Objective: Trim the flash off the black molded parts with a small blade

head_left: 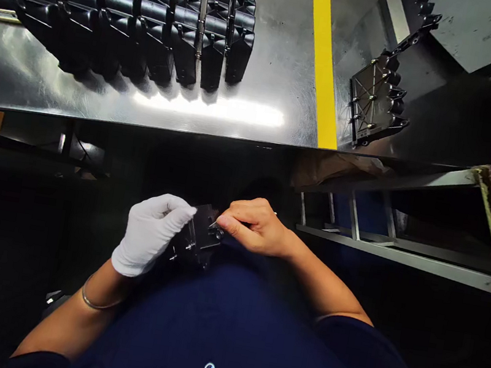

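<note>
My left hand [150, 232], in a white glove, is closed on the edge of a black molded plastic part [206, 234] held low in front of my dark blue shirt. Shiny posts stick out along the part's lower left. Bare and closed in a pinch, my right hand [257, 226] holds a thin metal-tipped tool [213, 225] against the part's right side. Most of that tool is hidden by the fingers, so its exact kind cannot be made out.
Several black plastic parts stand in rows on the metal table [271, 82] at upper left. Right of the yellow tape [323, 59] lies another black ribbed part [374, 102]. A metal frame [420, 258] stands below the table's edge at right.
</note>
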